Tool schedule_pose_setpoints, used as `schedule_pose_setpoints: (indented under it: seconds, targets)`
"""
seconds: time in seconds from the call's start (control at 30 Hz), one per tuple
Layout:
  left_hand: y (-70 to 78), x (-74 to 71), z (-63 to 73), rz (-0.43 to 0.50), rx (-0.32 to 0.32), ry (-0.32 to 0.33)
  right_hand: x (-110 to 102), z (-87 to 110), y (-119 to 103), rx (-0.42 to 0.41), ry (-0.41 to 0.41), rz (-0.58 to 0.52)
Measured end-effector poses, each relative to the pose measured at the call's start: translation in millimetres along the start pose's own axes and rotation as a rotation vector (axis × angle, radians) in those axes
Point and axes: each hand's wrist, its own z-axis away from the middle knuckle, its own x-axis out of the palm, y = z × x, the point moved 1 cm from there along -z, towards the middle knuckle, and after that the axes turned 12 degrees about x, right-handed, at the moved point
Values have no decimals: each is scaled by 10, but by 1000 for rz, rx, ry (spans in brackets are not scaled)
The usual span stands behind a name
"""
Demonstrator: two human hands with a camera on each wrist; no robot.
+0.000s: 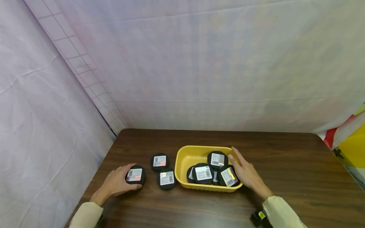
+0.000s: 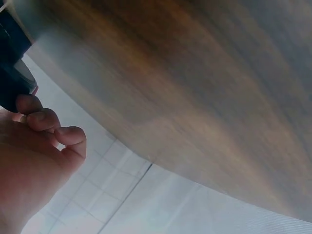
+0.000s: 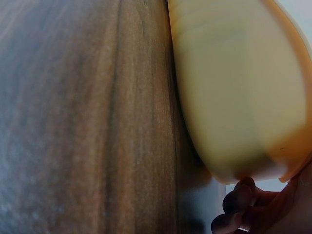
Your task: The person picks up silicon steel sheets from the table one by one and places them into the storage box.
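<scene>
My left hand spans a black tape roll at the table's left side, thumb on the near edge and fingers on the far edge. A white label with a shiny patch covers the roll's top. The left wrist view catches part of that dark roll against the curled fingers. With my right hand I grip the right end of a yellow plastic basket, thumb over the rim. Several labelled black rolls are piled inside it. Fingers curl at the basket's outer wall in the right wrist view.
Two more black rolls lie between my left hand and the basket, a far one and a near one close to the basket's wall. The brown wooden table ends at a hanging white cloth. Colourful fabric hangs at the right.
</scene>
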Motion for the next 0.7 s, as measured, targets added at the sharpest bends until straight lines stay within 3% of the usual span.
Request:
schedule_pose_setpoints:
  seconds: [0.7]
  targets:
    - [138,-124,-178,29,28,68,9,4,2,3,-3,-11]
